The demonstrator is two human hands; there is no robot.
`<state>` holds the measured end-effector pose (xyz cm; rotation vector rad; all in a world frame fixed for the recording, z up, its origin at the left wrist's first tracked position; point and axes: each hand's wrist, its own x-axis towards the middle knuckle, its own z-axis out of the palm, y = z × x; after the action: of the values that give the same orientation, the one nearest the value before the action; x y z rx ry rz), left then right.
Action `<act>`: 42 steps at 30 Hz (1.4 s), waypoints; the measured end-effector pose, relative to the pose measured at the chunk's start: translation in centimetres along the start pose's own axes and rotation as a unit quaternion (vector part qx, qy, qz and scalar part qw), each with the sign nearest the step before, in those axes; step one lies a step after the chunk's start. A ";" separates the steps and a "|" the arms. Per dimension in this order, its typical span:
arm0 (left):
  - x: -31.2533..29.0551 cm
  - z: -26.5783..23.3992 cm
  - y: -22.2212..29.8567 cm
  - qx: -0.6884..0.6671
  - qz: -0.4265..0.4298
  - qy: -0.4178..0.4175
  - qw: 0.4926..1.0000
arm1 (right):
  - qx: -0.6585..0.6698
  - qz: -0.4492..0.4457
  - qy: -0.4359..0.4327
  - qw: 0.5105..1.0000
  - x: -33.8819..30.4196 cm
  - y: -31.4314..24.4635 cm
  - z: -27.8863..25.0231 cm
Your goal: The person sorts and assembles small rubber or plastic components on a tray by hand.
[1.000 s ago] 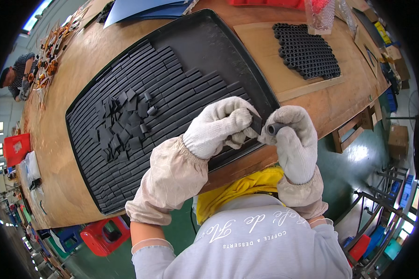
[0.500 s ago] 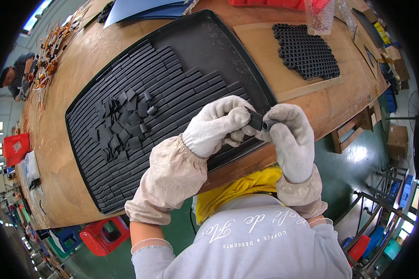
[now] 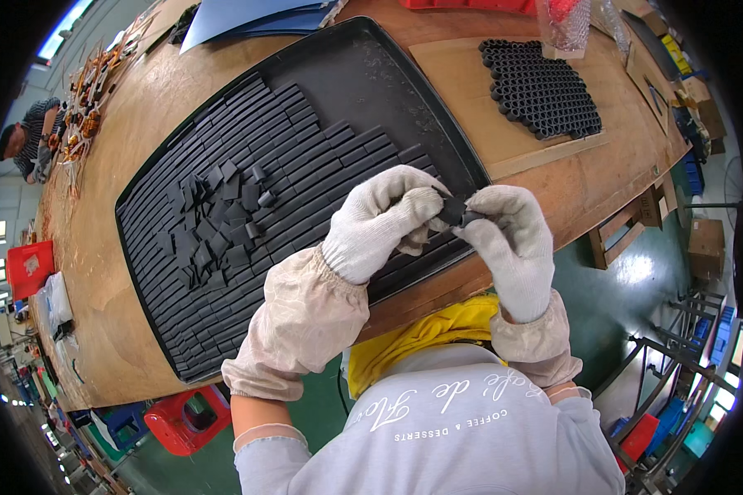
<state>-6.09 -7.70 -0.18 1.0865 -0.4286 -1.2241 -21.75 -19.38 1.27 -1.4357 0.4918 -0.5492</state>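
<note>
The left hand [image 3: 376, 223] pinches a black piece [image 3: 451, 211].

Head view, single fisheye: looks steeply down from the wearer's head, close above left hand [image 3: 380, 219], right hand [image 3: 516, 247] and tray [image 3: 351, 70], table [image 3: 99, 338] bending toward the rim.

Fingers [image 3: 423, 205] partly hide the held pieces [image 3: 452, 212]; the top edge cuts off the blue sheets [image 3: 256, 25].
</note>
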 end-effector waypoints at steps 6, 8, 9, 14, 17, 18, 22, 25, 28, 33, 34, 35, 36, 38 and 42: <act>-0.1 0.6 0.2 0.034 0.006 0.022 0.999 | -0.009 -0.039 0.021 0.999 0.1 0.1 0.6; -0.1 0.5 0.2 0.101 0.009 0.020 0.995 | -0.018 -0.049 0.025 0.998 0.3 -0.3 0.6; -0.1 0.8 0.4 0.101 0.010 0.019 0.995 | 0.004 -0.021 0.012 1.000 0.4 -0.3 0.4; -0.6 1.7 0.6 0.240 0.163 0.040 0.956 | 0.062 0.028 0.014 0.998 0.6 -0.4 -0.1; 0.2 0.6 -0.3 0.421 0.326 0.041 0.846 | 0.044 0.021 0.016 0.999 0.9 -0.4 -0.2; 0.2 0.5 -0.3 0.437 0.335 0.050 0.833 | 0.056 0.028 0.017 0.998 0.9 -0.3 -0.2; 0.4 0.5 -0.2 0.511 0.370 0.047 0.775 | 0.060 0.048 0.021 0.997 1.1 -0.1 -0.3; 0.8 0.0 -0.2 0.521 0.393 0.029 0.757 | 0.066 0.042 0.024 0.997 1.1 0.1 -0.3; 0.7 0.0 -0.3 0.539 0.411 0.040 0.734 | 0.079 0.011 0.026 0.996 1.1 0.3 -0.2; 0.5 0.4 0.2 0.536 0.377 0.037 0.754 | 0.062 0.005 0.018 0.998 1.2 0.4 -0.6; 0.4 0.5 0.4 0.533 0.354 0.037 0.768 | 0.068 0.017 0.001 0.998 1.1 0.4 -0.7; 0.4 0.5 0.2 0.532 0.353 0.037 0.768 | 0.068 0.017 0.001 0.998 1.1 0.3 -0.7; 0.6 0.4 0.0 0.527 0.372 0.032 0.764 | 0.074 0.030 -0.004 0.997 1.0 0.3 -0.5; 0.7 0.3 -0.1 0.520 0.390 0.027 0.759 | 0.079 0.044 -0.008 0.996 0.9 0.3 -0.3; 0.7 0.0 0.0 0.567 0.404 0.026 0.717 | 0.057 0.031 0.002 0.998 1.0 0.2 -0.4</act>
<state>-5.86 -8.29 -0.38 1.6452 -1.5497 -0.0012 -21.23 -20.28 1.03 -1.3059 0.4985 -0.5231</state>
